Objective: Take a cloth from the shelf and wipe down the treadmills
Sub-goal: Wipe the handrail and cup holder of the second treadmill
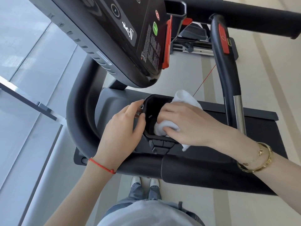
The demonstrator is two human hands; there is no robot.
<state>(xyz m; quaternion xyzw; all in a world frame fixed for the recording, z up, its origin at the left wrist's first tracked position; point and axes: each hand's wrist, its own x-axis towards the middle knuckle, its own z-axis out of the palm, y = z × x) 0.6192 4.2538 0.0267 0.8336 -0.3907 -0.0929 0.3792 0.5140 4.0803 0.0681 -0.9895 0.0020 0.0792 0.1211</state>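
Here, one treadmill is seen from above, its black console tilted across the upper left and its curved handlebar wrapping round the left side and the near edge. One white cloth is in view — it is bunched inside the single black cup-holder pocket set in the console tray, with one loose end spilling over the pocket's far rim and another hanging out below the wrist at the near rim.

Two hands are counted. The right hand is clamped on the cloth, fingers curled over the wad and pressed down into the pocket against its right wall. The left hand is laid on the tray just left of the pocket; its thumb and fingertips are curled onto the pocket's left rim, so that the rim is gripped.

One red string bracelet is worn on the left wrist, and two gold bracelets — a thick bangle and a thin chain — on the right. One green button and one red safety clip are seen on the console's right edge, a thin red cord running down from it towards the cloth. Two white shoes are visible on the pale floor below the near handlebar.
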